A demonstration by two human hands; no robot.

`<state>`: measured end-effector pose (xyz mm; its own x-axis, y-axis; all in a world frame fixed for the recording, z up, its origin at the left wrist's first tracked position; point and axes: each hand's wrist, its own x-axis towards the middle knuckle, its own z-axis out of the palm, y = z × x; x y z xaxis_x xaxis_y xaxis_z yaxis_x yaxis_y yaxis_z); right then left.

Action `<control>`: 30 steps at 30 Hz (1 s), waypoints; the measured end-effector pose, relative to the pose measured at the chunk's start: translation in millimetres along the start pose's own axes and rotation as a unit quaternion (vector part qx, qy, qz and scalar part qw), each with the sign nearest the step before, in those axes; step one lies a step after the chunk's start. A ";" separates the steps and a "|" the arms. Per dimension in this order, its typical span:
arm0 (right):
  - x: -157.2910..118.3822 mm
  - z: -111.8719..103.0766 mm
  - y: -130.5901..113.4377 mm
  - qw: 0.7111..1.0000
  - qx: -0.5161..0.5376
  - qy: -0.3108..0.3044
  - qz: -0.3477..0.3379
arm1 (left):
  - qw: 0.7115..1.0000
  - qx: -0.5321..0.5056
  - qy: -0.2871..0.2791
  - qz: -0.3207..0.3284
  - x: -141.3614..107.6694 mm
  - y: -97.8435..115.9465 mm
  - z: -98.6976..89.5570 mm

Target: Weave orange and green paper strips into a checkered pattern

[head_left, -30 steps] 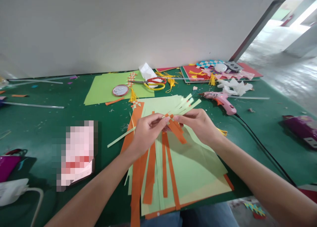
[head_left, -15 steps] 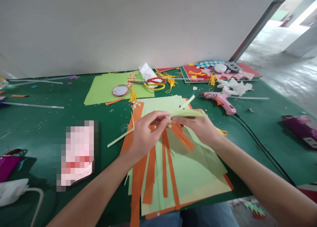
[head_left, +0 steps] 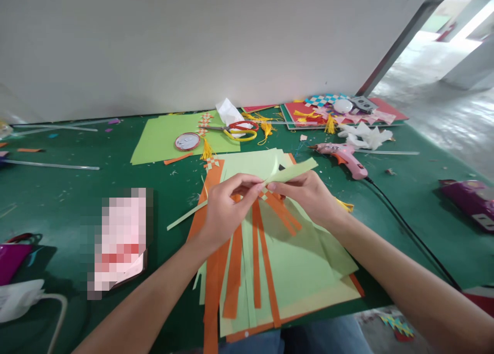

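Note:
My left hand (head_left: 231, 205) and my right hand (head_left: 309, 194) meet over the paper stack, both pinching a small woven piece (head_left: 265, 192) of green and orange paper strips. Orange ends (head_left: 283, 212) hang down from it toward the lower right. A pale green strip (head_left: 295, 171) sticks out to the upper right above my right fingers. Under my hands lie pale green sheets (head_left: 304, 271), with several loose orange strips (head_left: 233, 287) on the left part. My fingers hide much of the weave.
Behind are scissors (head_left: 241, 131), a round tin (head_left: 187, 141) and bright green paper (head_left: 154, 138). A pink glue gun (head_left: 343, 156) with a black cord lies right. A blurred-out phone (head_left: 121, 241) is left, near a white plug (head_left: 19, 298). Red sheets (head_left: 386, 109) lie at the back right.
The wide green strip now points up and right, flatter, instead of curving over my right hand. The thin strip end has swung left. My hands have barely moved.

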<state>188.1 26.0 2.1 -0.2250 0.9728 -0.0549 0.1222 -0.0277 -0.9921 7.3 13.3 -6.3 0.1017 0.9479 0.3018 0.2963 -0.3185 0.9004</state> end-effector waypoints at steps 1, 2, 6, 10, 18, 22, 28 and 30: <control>-0.2 0.0 -0.1 1.000 0.008 -0.003 0.002 | 1.000 -0.001 -0.001 -0.002 0.2 -0.2 0.0; -0.5 0.0 -0.3 1.000 0.016 -0.005 0.003 | 1.000 -0.003 -0.002 -0.004 0.3 -0.4 0.0; -1.4 0.1 -2.7 1.000 0.025 0.002 -0.006 | 1.000 -0.015 -0.009 -0.012 0.7 -0.6 -0.2; -1.1 1.0 -4.1 0.999 0.029 0.026 -0.029 | 0.999 -0.020 -0.018 -0.021 0.5 0.3 -0.6; 1.6 0.4 3.2 0.997 0.065 0.031 -0.016 | 0.998 -0.048 -0.033 -0.038 2.2 0.4 -1.0; 2.8 -0.3 3.6 0.996 0.086 0.035 -0.002 | 0.995 -0.077 -0.036 -0.046 1.9 -0.8 -1.7; 4.3 -1.4 1.8 0.994 0.106 0.029 0.013 | 0.998 0.016 -0.064 -0.007 -0.2 2.3 -3.0; 4.1 -1.6 1.7 0.994 0.106 0.027 0.016 | 0.998 0.007 -0.069 -0.009 -0.1 2.9 -2.9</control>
<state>188.9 30.3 0.3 -0.1714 0.9814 -0.0868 -0.0794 -0.1016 -0.9916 5.4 12.4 -2.8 0.2253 0.9446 0.2388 0.3116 -0.3020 0.9009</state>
